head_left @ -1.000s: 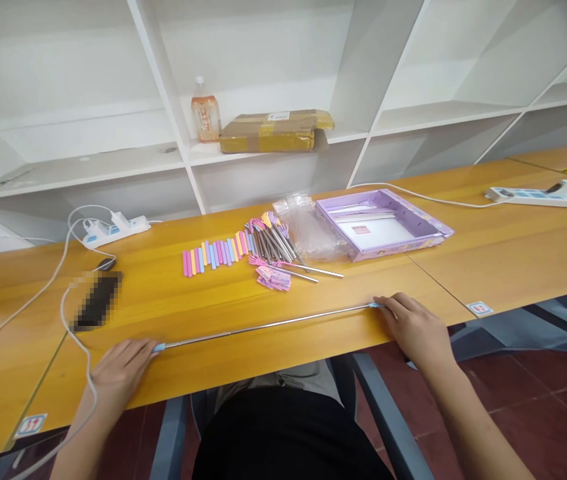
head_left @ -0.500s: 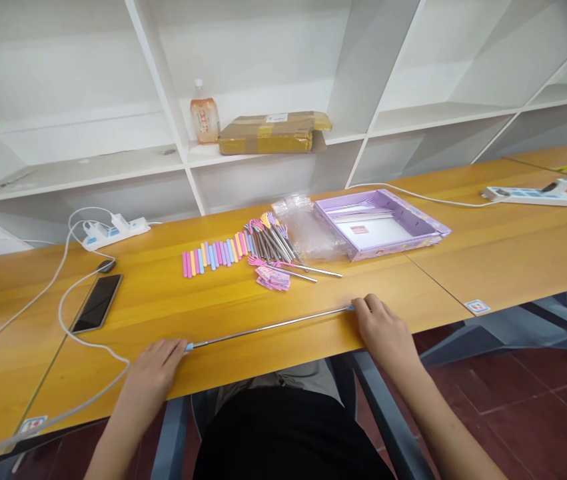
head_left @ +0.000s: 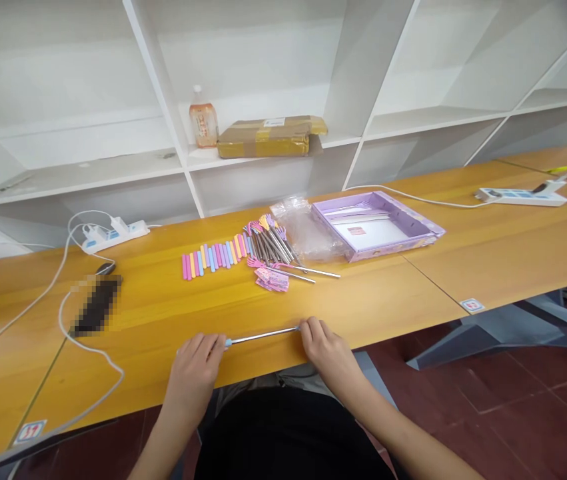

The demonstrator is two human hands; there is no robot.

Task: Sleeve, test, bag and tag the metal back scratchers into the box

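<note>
A thin silver telescopic rod lies along the front edge of the wooden table, short between my two hands. My left hand grips its blue-tipped left end. My right hand grips its right end. Further back on the table lie a row of pastel handle sleeves, a bunch of collapsed rods with small coloured hand-shaped tips, and some pink tags.
A purple box tray and a crumpled clear bag sit behind the rods. A phone with a white cable and a power strip lie at left; another strip at right. White shelves hold a bottle and a parcel.
Both hands have come together along the table's front edge, and the rod between them has shrunk from very long to short.
</note>
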